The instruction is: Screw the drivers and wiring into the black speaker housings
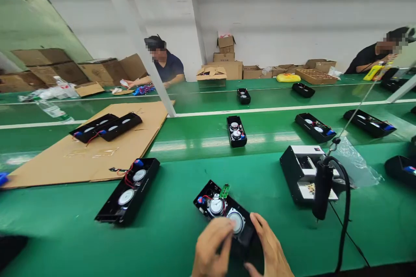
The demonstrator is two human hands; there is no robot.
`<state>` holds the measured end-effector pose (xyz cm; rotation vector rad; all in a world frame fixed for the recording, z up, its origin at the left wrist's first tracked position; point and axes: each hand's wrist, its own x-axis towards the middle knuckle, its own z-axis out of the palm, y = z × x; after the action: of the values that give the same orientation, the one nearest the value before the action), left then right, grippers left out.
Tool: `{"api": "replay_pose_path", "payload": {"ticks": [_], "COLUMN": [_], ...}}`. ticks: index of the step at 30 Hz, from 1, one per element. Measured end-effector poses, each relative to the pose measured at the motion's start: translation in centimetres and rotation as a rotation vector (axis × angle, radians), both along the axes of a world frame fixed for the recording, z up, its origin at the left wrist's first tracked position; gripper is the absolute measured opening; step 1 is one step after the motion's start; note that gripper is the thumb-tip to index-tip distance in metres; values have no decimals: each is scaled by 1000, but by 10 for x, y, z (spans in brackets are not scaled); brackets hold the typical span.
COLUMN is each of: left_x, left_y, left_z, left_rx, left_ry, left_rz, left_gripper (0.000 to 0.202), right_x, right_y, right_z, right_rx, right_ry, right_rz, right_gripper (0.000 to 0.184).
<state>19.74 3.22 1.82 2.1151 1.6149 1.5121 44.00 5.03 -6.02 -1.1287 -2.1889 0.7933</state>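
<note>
A black speaker housing (242, 207) lies at a slant on the green bench in front of me. Two round silver-and-white speaker drivers sit in it, with a small green circuit board (224, 191) and a blue-and-red part near its far end. My left hand (212, 244) is over the nearer driver (235, 221), slightly blurred, its fingers pinched together; anything between them is hidden. Thumb and fingers of my right hand (271, 246) grip the housing's near right end. Left of it rests another open housing (130, 192) with two drivers and red wires.
A black electric screwdriver (323, 188) hangs at right before a screw feeder (307, 173). Cardboard (97, 156) at left bears two housings. More housings stand on the green conveyor (201, 136). Two people (169, 67) work across the line, near cardboard boxes (211, 75).
</note>
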Motion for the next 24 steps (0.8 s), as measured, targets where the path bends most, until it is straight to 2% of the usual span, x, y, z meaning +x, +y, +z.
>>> {"api": "replay_pose_path", "payload": {"ticks": [2, 4, 6, 8, 10, 13, 15, 17, 18, 22, 24], "left_x": [-28, -48, -55, -46, -27, 2, 13, 15, 14, 7, 4], "left_y": [13, 28, 40, 43, 33, 9, -5, -13, -15, -12, -8], "left_z": [4, 0, -12, -28, -42, -53, -54, -52, -50, -44, -39], "left_rx": [-9, -136, -302, -419, -477, -521, -535, -542, -549, -587, -585], "left_ry": [-92, -208, -308, -344, -318, -291, -275, -241, -223, -184, -169], "left_rz": [166, 298, 263, 126, 34, 29, 43, 49, 50, 29, 14], "left_gripper": [25, 30, 41, 44, 43, 39, 37, 36, 36, 40, 39], "right_x": [16, 34, 52, 70, 87, 99, 91, 68, 53, -14, -36], "right_y": [12, 27, 42, 56, 69, 90, 104, 118, 123, 135, 136], "right_z": [27, 53, 75, 91, 104, 121, 130, 135, 135, 133, 133], "right_rx": [-108, -216, -298, -370, -435, -456, -402, -359, -373, -436, -451], "right_ry": [-80, -135, -176, -197, -188, -74, 46, 121, 121, 97, 114], "right_rz": [28, 78, 130, 142, 156, 238, 189, 7, -78, 16, 59], "right_gripper": [119, 116, 115, 113, 107, 83, 61, 42, 39, 30, 23]}}
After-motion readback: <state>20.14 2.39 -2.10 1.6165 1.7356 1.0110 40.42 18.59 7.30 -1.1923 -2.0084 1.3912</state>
